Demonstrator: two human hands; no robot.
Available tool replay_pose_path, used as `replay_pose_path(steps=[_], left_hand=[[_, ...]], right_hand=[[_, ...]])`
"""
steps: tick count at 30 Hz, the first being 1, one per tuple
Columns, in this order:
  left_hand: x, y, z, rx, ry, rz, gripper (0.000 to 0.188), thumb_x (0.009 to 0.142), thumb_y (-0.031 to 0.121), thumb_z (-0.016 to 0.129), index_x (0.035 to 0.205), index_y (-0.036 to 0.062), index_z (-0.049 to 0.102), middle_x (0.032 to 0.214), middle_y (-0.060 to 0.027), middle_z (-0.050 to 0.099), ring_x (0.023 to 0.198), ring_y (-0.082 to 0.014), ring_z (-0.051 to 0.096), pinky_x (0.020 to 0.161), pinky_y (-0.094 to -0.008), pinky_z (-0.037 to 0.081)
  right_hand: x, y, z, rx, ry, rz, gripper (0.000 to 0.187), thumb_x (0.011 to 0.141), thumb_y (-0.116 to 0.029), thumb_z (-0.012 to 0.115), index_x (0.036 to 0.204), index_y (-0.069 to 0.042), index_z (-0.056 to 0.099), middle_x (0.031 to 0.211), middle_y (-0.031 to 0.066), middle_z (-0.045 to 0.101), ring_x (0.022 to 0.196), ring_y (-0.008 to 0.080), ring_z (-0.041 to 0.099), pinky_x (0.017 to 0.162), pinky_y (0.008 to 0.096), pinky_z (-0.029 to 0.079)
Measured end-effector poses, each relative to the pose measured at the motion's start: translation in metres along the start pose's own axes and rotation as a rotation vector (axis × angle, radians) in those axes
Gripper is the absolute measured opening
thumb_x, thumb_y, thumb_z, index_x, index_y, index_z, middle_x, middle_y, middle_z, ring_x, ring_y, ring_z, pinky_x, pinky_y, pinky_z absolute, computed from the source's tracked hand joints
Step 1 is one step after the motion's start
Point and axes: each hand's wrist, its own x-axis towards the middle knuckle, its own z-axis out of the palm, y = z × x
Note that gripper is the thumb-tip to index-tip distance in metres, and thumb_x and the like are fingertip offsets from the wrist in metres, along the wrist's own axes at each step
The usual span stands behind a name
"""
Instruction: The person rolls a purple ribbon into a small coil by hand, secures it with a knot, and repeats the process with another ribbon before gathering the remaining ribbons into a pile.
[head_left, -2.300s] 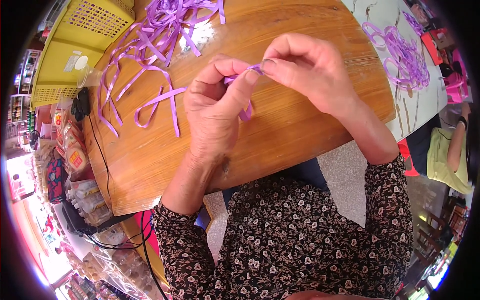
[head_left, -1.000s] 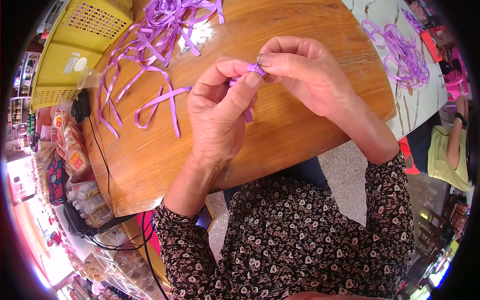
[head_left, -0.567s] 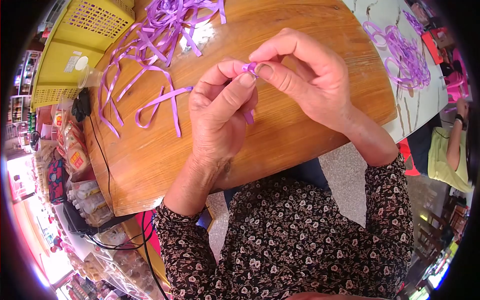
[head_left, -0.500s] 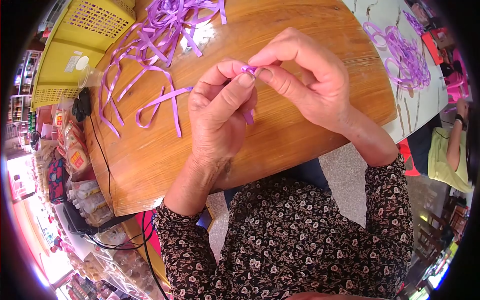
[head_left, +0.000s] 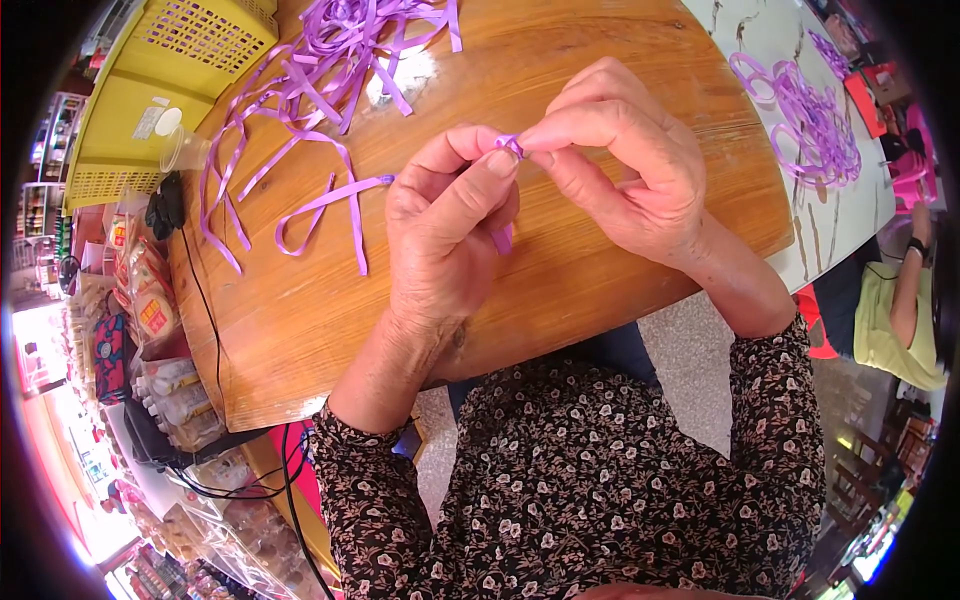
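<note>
Between my two hands, above the wooden table (head_left: 600,285), is a small looped bit of purple ribbon (head_left: 510,146). My left hand (head_left: 450,215) pinches it between thumb and forefinger, and a tail of the same ribbon hangs below the curled fingers. The thumb and forefinger of my right hand (head_left: 635,165) close on the loop's right side. How the ribbon is folded or knotted is too small to tell. To the left of my left hand lies a bent purple strip (head_left: 350,190), and beyond it a tangled pile of purple ribbons (head_left: 350,50).
A yellow plastic crate (head_left: 130,110) stands at the far left, with a clear plastic cup (head_left: 185,153) beside it. A black cable (head_left: 205,300) runs along the table's left edge. More purple ribbon (head_left: 815,130) lies on a white marbled table (head_left: 800,225). Another person's arm (head_left: 908,290) shows at right.
Both hands have shifted slightly right with the ribbon. My right fingertips have moved from the top of the loop to its right side, and the loop now shows more clearly.
</note>
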Motion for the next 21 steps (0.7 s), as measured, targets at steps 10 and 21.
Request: replay_pose_path(steps=[10, 21], left_hand=[[-0.0026, 0.0011, 0.0045, 0.065, 0.057, 0.013, 0.011, 0.081, 0.004, 0.062, 0.092, 0.0022, 0.059, 0.071, 0.0007, 0.054, 0.053, -0.0057, 0.045, 0.044, -0.0186, 0.036], [-0.0012, 0.0018, 0.0015, 0.156, 0.04, 0.014, 0.009, 0.082, 0.003, 0.063, 0.09, 0.0014, 0.06, 0.072, 0.0005, 0.055, 0.052, -0.0042, 0.046, 0.044, -0.0169, 0.037]], right_hand=[[-0.0017, 0.0006, -0.0026, 0.227, -0.084, 0.184, 0.015, 0.075, 0.008, 0.062, 0.089, 0.001, 0.063, 0.081, 0.0077, 0.059, 0.076, 0.0162, 0.056, 0.066, 0.0249, 0.043], [0.0005, 0.0018, -0.0052, 0.188, -0.116, 0.173, 0.013, 0.074, 0.007, 0.065, 0.086, 0.001, 0.063, 0.08, 0.0067, 0.059, 0.075, 0.0149, 0.055, 0.065, 0.0246, 0.043]])
